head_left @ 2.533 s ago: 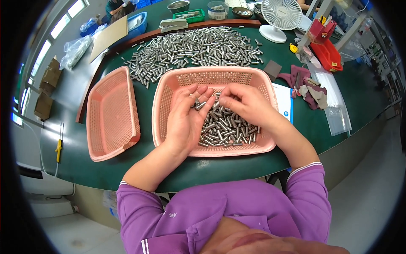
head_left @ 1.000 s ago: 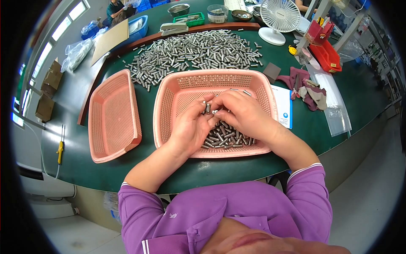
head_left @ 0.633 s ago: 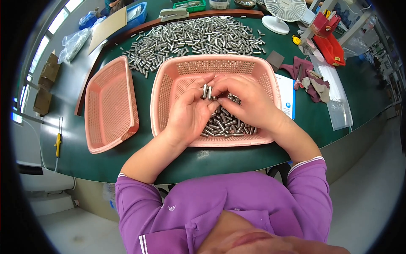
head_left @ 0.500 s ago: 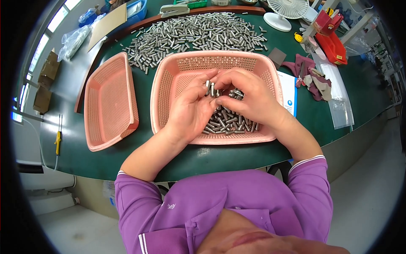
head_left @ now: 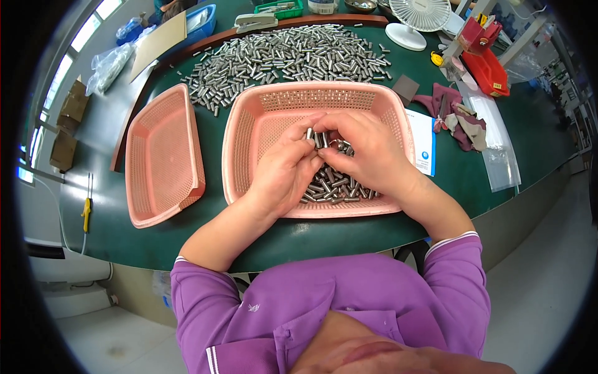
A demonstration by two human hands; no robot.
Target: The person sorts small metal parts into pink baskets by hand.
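Note:
Over the larger pink mesh basket (head_left: 234, 143), my two hands meet with several short metal pins (head_left: 321, 139) between them. The fingers of my left hand (head_left: 280, 168) curl round the pins, with the thumb lying against them. My right hand (head_left: 370, 149) pinches at the same pins from the other side, its thumb and forefinger closed on them. Below my hands, a heap of loose silvery pins (head_left: 339, 190) lies in the near right part of the basket. My fingers hide part of the held pins and of that heap.
A wide pile of pins (head_left: 293, 53) covers the far table. A second pink basket (head_left: 163, 156) stands to the left, near a yellow-handled tool (head_left: 86, 210). To the right lie a white-and-blue sheet (head_left: 422, 140), cloths (head_left: 458, 118) and a red bin (head_left: 487, 71); a white fan (head_left: 408, 37) stands behind.
My hands have drawn closer together round the pins, and my left fingers have curled in from a more open palm. The whole scene sits slightly lower in the picture.

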